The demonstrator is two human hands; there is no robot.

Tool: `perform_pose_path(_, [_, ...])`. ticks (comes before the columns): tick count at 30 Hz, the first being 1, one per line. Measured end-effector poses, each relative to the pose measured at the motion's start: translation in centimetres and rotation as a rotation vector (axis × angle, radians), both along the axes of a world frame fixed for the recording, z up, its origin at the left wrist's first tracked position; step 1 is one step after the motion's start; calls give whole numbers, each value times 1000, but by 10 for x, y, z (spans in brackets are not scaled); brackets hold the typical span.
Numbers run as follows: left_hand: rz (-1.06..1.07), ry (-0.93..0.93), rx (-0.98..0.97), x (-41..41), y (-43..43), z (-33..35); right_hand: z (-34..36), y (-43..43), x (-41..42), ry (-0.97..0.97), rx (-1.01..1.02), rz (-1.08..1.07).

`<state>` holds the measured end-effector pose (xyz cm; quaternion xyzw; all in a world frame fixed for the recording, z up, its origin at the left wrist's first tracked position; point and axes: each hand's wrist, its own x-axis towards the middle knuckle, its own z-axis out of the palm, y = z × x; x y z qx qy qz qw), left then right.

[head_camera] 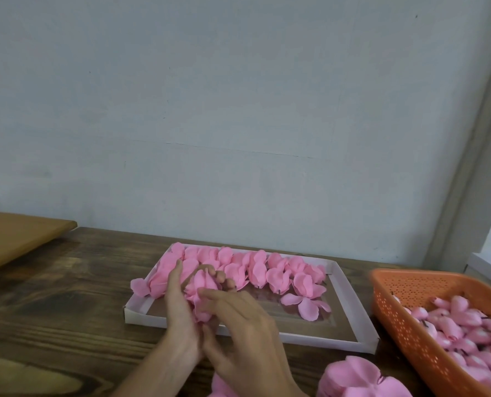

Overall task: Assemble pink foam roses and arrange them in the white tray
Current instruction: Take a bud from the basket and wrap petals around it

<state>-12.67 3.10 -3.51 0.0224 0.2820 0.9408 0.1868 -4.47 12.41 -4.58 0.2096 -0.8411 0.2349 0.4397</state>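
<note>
Pink foam rose (202,285), soft curled petals, L hand (181,310) and R hand (240,322) grips clamped on it

Small handcraft workspace, workshop or home bench. Dark wooden table (66,296) across lower frame, against bare pale wall (238,110). Orange perforated basket (410,333) at lower right heaped with pink foam buds (450,328); white tray (267,338) at centre holding rows of roses (267,267); petal stack (353,376) at bottom edge.
</note>
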Motion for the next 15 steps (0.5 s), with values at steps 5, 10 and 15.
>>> perform_pose_path(5, [-34, -60, -70, -7, -3, -6, 5, 4, 1, -58, 102, -104])
perform_pose_path(10, [-83, -142, -85, -8, 2, -15, 10, 11, 5, -94, 104, -145])
perform_pose_path(15, [-119, -209, -53, -5, 3, -12, 11, 12, 5, -92, 117, -180])
